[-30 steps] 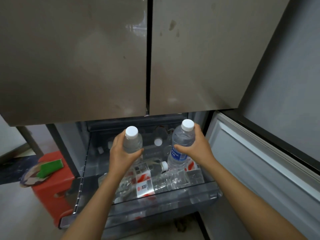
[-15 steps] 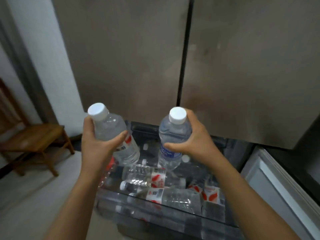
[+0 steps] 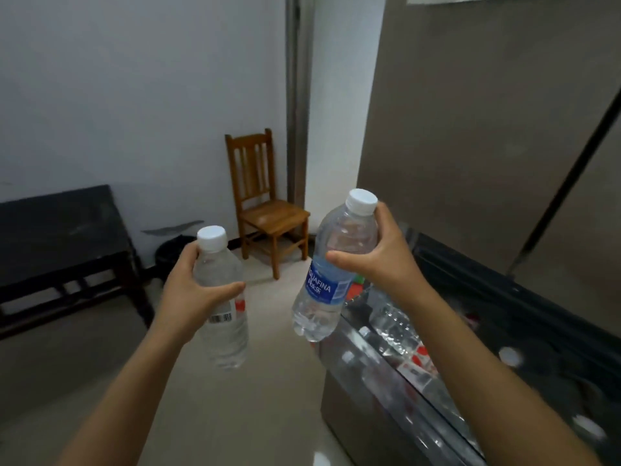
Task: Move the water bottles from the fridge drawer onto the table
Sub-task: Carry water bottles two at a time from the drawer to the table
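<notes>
Turning: the view has swung left off the fridge since a second ago, and both bottles, then just above the drawer, now hang over open floor.
Dark table [image 3: 57, 230]: far left by the wall, well apart from both hands; probably where this pair is to be set down.
Left hand [image 3: 188, 294]: fingers and thumb curled round the upper body of the clear bottle [image 3: 225, 334], which is held nearly upright.
Wooden chair [image 3: 268, 216]: in the corner beyond, seen between the two bottles.
Blue-label bottle [image 3: 322, 287]: tilted, base leaning left.
Right hand [image 3: 386, 260]: wrapped round that bottle's shoulder, just under the cap.
Fridge drawer [image 3: 369, 381]: at right, pulled open, with more bottles [image 3: 393, 324] lying inside.
Meaning: the lift-out is done for this pair, neither is placed yet, and further trips remain.
</notes>
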### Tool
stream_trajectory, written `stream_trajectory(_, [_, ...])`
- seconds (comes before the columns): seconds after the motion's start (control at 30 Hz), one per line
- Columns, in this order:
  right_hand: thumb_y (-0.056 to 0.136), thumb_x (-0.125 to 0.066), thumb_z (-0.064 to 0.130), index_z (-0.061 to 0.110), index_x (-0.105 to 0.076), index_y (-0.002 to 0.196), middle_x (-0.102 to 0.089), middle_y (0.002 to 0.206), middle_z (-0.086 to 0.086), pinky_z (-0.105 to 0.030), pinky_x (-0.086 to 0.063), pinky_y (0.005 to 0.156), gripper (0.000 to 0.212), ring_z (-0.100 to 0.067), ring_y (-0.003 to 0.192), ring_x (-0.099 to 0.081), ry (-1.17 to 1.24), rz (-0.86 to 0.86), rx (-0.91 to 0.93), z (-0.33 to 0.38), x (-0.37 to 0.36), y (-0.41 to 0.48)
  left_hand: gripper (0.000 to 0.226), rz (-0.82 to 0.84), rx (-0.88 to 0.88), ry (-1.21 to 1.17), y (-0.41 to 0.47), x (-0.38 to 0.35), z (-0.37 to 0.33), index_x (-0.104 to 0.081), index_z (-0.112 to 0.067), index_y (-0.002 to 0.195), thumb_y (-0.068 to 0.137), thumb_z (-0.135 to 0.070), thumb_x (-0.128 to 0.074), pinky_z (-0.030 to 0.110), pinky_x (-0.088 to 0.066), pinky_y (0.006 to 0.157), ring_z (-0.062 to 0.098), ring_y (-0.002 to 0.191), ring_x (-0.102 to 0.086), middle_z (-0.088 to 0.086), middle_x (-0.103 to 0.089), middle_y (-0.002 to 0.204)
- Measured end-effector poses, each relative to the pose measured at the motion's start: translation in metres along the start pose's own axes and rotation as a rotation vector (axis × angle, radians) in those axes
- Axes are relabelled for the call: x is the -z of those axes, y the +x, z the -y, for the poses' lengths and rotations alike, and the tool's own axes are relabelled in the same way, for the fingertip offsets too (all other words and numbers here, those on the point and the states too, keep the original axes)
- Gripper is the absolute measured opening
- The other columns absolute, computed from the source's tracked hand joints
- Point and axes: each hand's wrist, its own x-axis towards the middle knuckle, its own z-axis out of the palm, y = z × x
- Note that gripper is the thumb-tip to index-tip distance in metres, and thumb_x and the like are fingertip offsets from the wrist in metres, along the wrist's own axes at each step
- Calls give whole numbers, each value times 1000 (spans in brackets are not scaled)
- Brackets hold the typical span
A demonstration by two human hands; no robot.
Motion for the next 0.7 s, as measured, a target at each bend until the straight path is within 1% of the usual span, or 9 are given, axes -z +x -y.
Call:
stream_trajectory(0.03, [68, -76, 6, 37, -42, 103, -56, 104, 13, -14, -53, 75, 57, -5, 98, -58, 3, 33, -4, -1, -9, 2, 61, -16, 16, 8, -2, 8, 8, -47, -25, 114, 66, -4, -77, 36, -45, 81, 11, 90, -56, -10, -57, 97])
stream_trajectory(0.07, [69, -77, 7, 37, -41, 104, -56, 104, 13, -12, -52, 73, 58, -3, 98, -57, 0, 64, -13, -2, -18, 4, 60, -25, 30, 11, -4, 16, 15, -47, -24, 114, 66, -3, -78, 36, -47, 81, 12, 91, -58, -6, -59, 99])
stream_trajectory(0.13, [69, -77, 11, 37, -40, 108, -56, 105, 13, -14, -51, 74, 60, -5, 100, -57, -14, 141, -48, -9, -38, 11, 61, -42, 67, 21, -7, 33, 31, -48, -21, 116, 65, -3, -78, 38, -48, 83, 20, 96, -59, 3, -60, 107])
stream_trajectory(0.27, [64, -79, 27, 42, -37, 113, -56, 111, 10, -37, -51, 90, 66, -13, 106, -55, -242, 365, -135, -36, -88, 20, 61, -92, 121, 41, -12, 67, 61, -46, -26, 112, 65, -3, -78, 37, -47, 83, 22, 103, -56, 3, -56, 110])
stream_trajectory(0.33, [59, -79, 37, 43, -37, 113, -57, 115, 6, -42, -51, 92, 69, -15, 107, -56, -345, 423, -163, -53, -107, 17, 61, -111, 161, 54, -20, 77, 75, -46, -26, 112, 65, -3, -78, 37, -47, 84, 22, 103, -55, 3, -55, 110])
stream_trajectory(0.4, [55, -77, 43, 40, -39, 112, -58, 114, 6, -44, -49, 93, 69, -16, 106, -56, -428, 477, -163, -67, -127, 15, 61, -147, 202, 80, -29, 92, 91, -46, -25, 112, 65, -3, -79, 35, -45, 84, 21, 103, -55, 2, -55, 110])
stream_trajectory(0.47, [53, -75, 46, 36, -41, 114, -58, 114, 4, -45, -46, 95, 71, -18, 107, -55, -492, 512, -148, -77, -141, 11, 62, -181, 241, 100, -38, 106, 105, -47, -24, 112, 64, -2, -79, 36, -46, 85, 21, 102, -55, 2, -56, 108])
stream_trajectory(0.57, [56, -75, 45, 34, -40, 121, -57, 116, 2, -47, -42, 97, 74, -20, 109, -53, -524, 563, -122, -84, -158, 13, 60, -230, 303, 110, -49, 127, 121, -47, -24, 111, 64, -3, -79, 40, -48, 87, 21, 100, -56, -5, -56, 100])
stream_trajectory(0.7, [57, -77, 41, 33, -42, 119, -59, 113, 4, -47, -43, 98, 72, -19, 107, -55, -480, 589, -89, -84, -174, 19, 66, -320, 333, 142, -62, 145, 131, -46, -20, 121, 65, -4, -79, 38, -46, 87, 19, 101, -53, -1, -55, 107])
